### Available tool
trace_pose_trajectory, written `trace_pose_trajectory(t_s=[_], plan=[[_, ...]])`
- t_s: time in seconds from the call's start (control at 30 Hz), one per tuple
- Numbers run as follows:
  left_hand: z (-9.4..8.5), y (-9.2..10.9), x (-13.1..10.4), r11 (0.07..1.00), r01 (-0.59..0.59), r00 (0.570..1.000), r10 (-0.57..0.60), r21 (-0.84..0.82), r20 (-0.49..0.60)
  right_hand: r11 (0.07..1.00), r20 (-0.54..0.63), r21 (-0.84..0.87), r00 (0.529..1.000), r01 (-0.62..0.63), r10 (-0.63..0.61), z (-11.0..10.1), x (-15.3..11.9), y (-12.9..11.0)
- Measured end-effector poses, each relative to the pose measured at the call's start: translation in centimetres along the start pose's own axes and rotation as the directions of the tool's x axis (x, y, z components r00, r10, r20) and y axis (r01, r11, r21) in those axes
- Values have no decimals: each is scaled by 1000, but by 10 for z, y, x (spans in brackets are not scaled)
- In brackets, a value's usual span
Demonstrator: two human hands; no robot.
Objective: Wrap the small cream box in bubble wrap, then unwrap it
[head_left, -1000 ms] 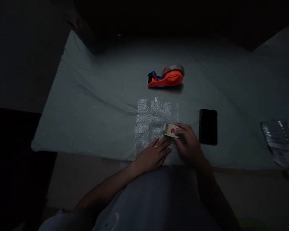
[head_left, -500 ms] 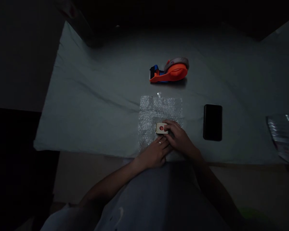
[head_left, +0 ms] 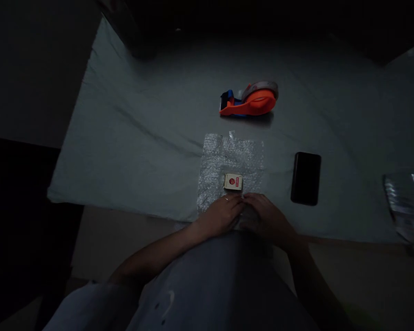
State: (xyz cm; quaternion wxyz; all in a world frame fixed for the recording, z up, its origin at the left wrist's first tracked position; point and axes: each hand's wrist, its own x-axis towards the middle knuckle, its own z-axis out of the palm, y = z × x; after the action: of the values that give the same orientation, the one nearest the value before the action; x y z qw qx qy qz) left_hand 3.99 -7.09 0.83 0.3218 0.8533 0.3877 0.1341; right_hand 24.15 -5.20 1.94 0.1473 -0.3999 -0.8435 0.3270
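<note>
A small cream box [head_left: 233,182] with a red print lies on a sheet of bubble wrap [head_left: 212,161], close to its near edge. My left hand [head_left: 222,212] rests just below the box, a ring on one finger, its fingers bent over the near part of the wrap. Beside it, my right hand [head_left: 265,216] has curled fingers at the same edge, and the fingertips of both hands meet. The wrap's near edge appears pinched in them, though the hands hide most of it.
An orange and blue tape dispenser [head_left: 250,101] with a roll of tape lies beyond the wrap. To the right is a black phone-like slab [head_left: 306,178]. A shiny clear plastic package [head_left: 409,204] sits at the far right. Pale cloth [head_left: 141,161] covers the table.
My right hand has let go of the box and drawn back to the wrap's near edge. My left hand's fingers have bent in. The view has shifted slightly.
</note>
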Motion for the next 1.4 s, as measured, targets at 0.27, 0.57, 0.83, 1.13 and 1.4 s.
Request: trace_pose_trajectory(t_s=[0.27,0.57,0.83,1.13,1.4], plan=[[-55,0,-16,970,242,953,-238,0,-187,986,-169,98,974,-135,150,-8,11,7],[-55,-41,23,795,291,814,-498,-531,-299,928,-389,184,844,-323,371,-9,46,10],[-44,-43,31,735,412,756,-606,-539,-248,973,-601,-114,794,-201,93,2,40,-12],[-68,-51,4,703,545,708,-678,-457,-197,936,-170,-350,985,-42,-19,16,58,-29],[-71,-56,-14,673,595,622,-732,-440,-277,925,-113,-377,994,-42,-1,15,57,-31]])
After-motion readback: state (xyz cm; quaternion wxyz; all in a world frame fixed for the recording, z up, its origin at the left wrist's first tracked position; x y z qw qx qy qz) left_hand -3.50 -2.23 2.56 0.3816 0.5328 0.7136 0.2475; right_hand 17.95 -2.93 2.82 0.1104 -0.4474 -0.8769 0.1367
